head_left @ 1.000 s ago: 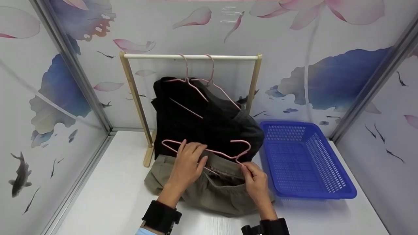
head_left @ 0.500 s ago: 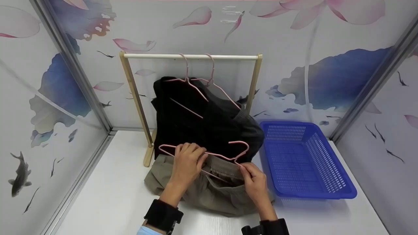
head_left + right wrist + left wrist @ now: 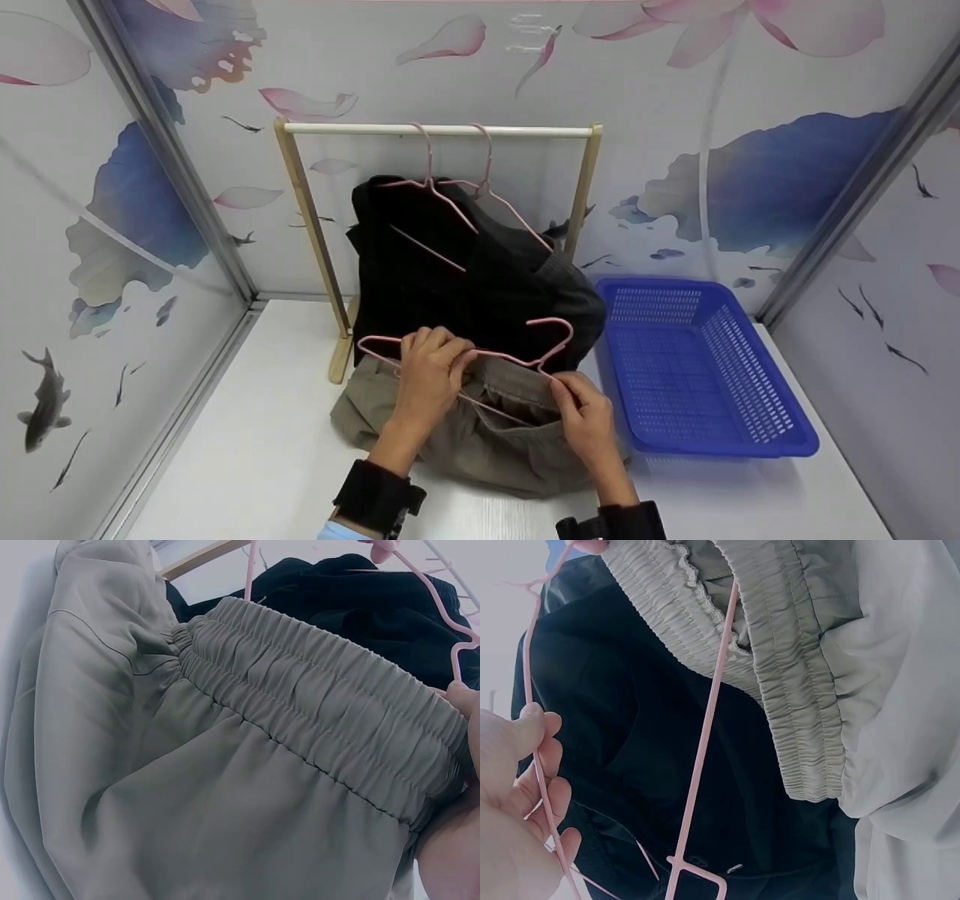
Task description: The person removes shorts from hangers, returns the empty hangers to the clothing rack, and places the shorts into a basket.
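We see a pink hanger (image 3: 504,355) held between the two hands, its hook (image 3: 559,322) standing up just beyond the right hand (image 3: 586,414), its left end poking out past the left hand (image 3: 430,379). We find its lower bar (image 3: 706,720) running into the open elastic waist (image 3: 300,682) of the grey-green garment (image 3: 517,459), which spreads beneath and between both hands. We see the left hand gripping the hanger's upper wire, fingers curled over it, while the right hand pinches the hanger's shoulder close to the hook, the waist against the same hand. Just beyond both hands we see dark clothes (image 3: 420,289) on two other pink hangers (image 3: 430,161), hooked over the white bar (image 3: 352,130) of a wooden rack (image 3: 305,202). To the right of the right hand we see a blue basket (image 3: 780,375). Under the hands we have a white tabletop (image 3: 240,420), and beyond the rack a wall (image 3: 652,90) printed with petals and leaves
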A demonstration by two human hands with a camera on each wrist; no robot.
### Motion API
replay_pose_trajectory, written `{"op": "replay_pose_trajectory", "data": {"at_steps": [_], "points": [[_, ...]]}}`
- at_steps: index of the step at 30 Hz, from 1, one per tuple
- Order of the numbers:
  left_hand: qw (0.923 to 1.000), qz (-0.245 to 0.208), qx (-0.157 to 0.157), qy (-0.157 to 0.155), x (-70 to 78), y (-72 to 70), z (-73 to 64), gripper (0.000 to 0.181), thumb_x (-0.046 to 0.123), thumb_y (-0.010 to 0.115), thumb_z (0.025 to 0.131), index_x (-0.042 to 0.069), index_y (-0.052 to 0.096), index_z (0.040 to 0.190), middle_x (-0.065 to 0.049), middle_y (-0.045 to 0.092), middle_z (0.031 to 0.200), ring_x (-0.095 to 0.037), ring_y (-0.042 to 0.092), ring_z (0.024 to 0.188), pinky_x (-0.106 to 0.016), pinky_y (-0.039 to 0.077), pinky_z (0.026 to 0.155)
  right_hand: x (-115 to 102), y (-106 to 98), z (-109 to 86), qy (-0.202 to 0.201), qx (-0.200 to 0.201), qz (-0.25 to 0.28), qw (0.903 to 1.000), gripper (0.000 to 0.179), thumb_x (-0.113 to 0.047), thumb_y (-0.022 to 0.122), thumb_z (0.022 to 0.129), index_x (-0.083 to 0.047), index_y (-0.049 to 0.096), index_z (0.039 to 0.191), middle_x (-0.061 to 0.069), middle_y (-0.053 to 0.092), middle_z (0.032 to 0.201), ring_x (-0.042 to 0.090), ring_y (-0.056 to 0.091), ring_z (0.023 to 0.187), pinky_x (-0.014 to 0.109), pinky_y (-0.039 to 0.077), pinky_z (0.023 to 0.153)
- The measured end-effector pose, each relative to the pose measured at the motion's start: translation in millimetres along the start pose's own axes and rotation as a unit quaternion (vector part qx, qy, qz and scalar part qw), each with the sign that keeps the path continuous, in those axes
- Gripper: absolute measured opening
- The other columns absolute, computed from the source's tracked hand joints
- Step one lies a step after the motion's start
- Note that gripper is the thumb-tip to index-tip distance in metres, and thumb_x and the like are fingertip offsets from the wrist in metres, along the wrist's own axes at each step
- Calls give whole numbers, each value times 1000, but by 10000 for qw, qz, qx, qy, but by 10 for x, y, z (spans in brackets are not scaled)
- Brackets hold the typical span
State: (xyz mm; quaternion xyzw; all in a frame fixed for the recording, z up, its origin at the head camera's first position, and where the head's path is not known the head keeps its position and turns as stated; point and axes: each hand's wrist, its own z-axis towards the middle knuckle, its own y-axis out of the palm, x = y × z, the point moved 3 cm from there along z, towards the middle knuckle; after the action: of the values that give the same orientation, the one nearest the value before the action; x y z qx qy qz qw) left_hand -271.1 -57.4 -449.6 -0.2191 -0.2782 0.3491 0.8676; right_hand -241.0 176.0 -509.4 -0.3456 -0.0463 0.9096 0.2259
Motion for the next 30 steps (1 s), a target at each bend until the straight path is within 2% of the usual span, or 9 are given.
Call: {"op": "replay_pose_trajectory", "data": {"at_steps": [8, 14, 18, 30], "points": [[9996, -223, 175, -26, -30, -36, 10, 11, 23, 76, 92, 13, 76, 88, -2, 61, 83, -22, 56, 83, -48, 42, 90, 12, -27, -7, 81, 24, 59, 9999, 20, 16, 68, 89, -2, 75, 93, 8, 72, 88, 14, 62, 77, 15, 47, 72], [9988, -85, 461, 124, -66, -68, 26, 12, 22, 76, 91, 12, 75, 86, -3, 61, 82, -23, 56, 79, -49, 43, 87, 53, -46, -24, 183, 23, -6, 9998, 20, 18, 66, 89, 0, 75, 94, 10, 70, 86, 10, 57, 72, 15, 44, 66], [9981, -53, 602, 148, -97, -102, 38, 11, 20, 78, 90, 12, 74, 85, -3, 61, 81, -24, 55, 78, -50, 42, 87, 70, -60, -25, 236, 40, -70, 9997, 20, 19, 65, 88, 2, 74, 93, 11, 71, 86, 11, 58, 73, 14, 45, 68], [9969, -41, 778, 54, -141, -230, 72, 10, 18, 79, 89, 11, 74, 85, -4, 61, 81, -24, 55, 78, -49, 40, 86, -264, -155, 75, 310, 125, -24, 9994, 16, 23, 62, 88, 10, 72, 89, 19, 70, 83, 20, 61, 72, 15, 46, 69]]}}
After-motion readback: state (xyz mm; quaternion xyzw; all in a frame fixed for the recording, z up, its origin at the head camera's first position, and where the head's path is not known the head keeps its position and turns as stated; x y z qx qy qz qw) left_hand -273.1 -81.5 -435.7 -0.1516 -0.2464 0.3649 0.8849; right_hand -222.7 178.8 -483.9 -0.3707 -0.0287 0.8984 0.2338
